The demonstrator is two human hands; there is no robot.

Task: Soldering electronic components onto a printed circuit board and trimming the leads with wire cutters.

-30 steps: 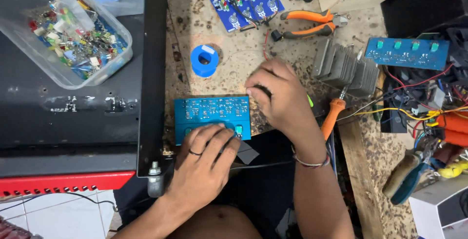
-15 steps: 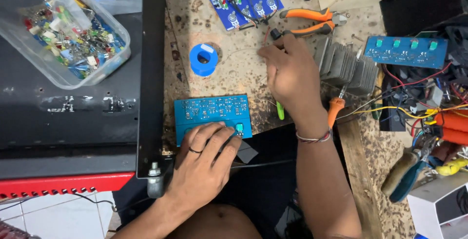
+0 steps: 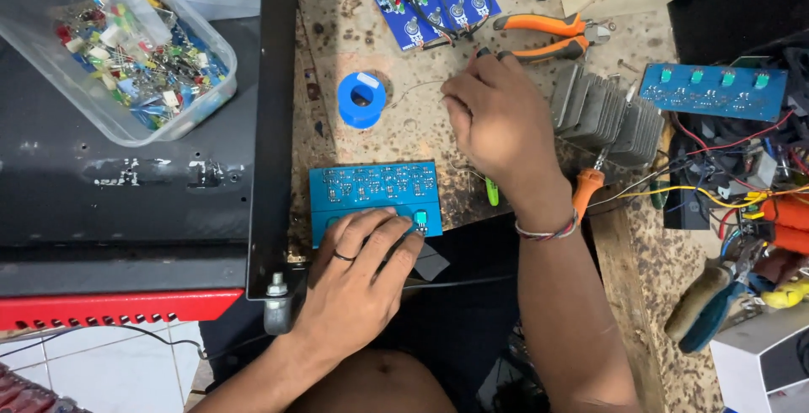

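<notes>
Resting left hand point(image 3: 358, 274) flat, fingers spread forward, ring on one finger; reaching right hand point(image 3: 497, 118) farther out, fingers curled in a pinch, banded wrist bending, forearms bare

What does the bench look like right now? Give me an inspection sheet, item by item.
Surface: worn, pitted wooden bench.
Job's things: blue circuit board under left hand; thin wire runs from blue spool to right hand.
Clutter: orange pliers, heatsink, second board, plastic tub of components.
Grippers: left hand flat on board; right hand pinching the wire.
Cables: red, yellow and black tangle at right.
Surroundings: black case, tiled floor.
</notes>
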